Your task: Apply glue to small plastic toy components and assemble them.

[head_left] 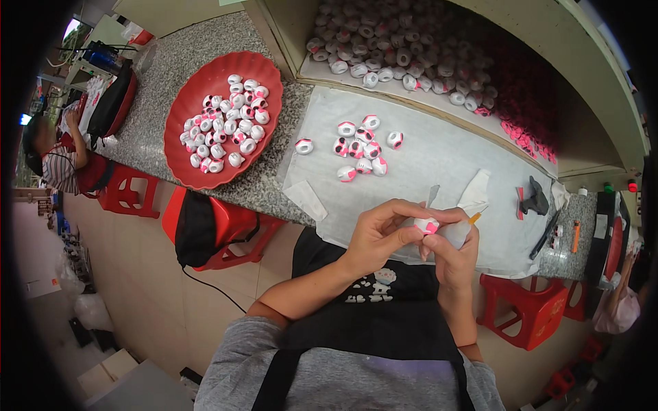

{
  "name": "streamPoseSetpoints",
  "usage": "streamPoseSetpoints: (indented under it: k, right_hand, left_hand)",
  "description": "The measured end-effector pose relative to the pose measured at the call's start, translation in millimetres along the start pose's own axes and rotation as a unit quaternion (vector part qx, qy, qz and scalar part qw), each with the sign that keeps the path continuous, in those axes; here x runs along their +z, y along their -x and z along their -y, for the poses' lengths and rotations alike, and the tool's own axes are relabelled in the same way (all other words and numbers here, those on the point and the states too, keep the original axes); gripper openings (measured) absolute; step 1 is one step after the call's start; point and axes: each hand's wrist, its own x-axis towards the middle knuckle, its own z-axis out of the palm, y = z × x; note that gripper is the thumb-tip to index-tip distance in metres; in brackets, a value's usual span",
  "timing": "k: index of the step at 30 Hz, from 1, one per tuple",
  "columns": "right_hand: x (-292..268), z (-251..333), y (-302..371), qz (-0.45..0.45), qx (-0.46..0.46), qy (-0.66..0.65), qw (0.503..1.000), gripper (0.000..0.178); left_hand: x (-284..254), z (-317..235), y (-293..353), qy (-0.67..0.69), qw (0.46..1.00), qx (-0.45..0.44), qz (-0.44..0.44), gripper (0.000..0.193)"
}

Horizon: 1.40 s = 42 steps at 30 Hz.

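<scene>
Just beyond my apron, both hands meet over one small white-and-pink figurine piece (428, 226). My left hand (378, 234) pinches it between thumb and fingertips. From the other side, the thumb and fingers of my right hand (454, 255) touch the same piece. Tucked in my right palm is a pale translucent object with an orange tip (474, 218), perhaps a small squeeze bottle; the fingers partly hide it. Similar white pieces with pink and black marks (356, 148) lie loosely grouped on a white sheet (312, 123) beyond my hands.
At left, a red scalloped tray (179, 103) holds many such pieces. A shelf (439, 103) at the back is heaped with white and pink ones. Crumpled tissue (476, 192) and a dark lump (536, 197) lie at right. Red stools (524, 312) flank me; another person (62, 161) sits far left.
</scene>
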Motion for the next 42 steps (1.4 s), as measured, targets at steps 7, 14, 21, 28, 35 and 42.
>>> streamPoseSetpoints:
  k: [7, 14, 21, 28, 35, 42]
  right_hand:
    - [-1, 0, 2, -0.019, -0.004, -0.005, 1.000, 0.022]
    - [-6, 2, 5, 0.006, -0.015, 0.021, 1.000, 0.021]
    - [-21, 16, -1, -0.125, -0.046, 0.136, 0.982, 0.028]
    - [-62, 17, 23, -0.159, -0.057, 0.158, 0.973, 0.024]
    - [-58, 19, 28, -0.148, -0.054, 0.146, 0.977, 0.023]
    - [-74, 19, 39, -0.163, -0.046, 0.125, 0.978, 0.025]
  left_hand:
    - [5, -11, -1, 0.030, 0.997, -0.070, 0.012, 0.020]
    - [6, 0, 3, -0.093, 0.996, 0.001, 0.011, 0.020]
    - [-22, -28, -47, -0.530, 0.832, 0.141, 0.083, 0.021]
    - [-24, -36, -80, -0.713, 0.654, 0.212, 0.136, 0.027]
    - [8, 5, -185, -0.728, 0.566, 0.336, 0.192, 0.021]
    - [9, 19, -205, -0.798, 0.508, 0.259, 0.194, 0.014]
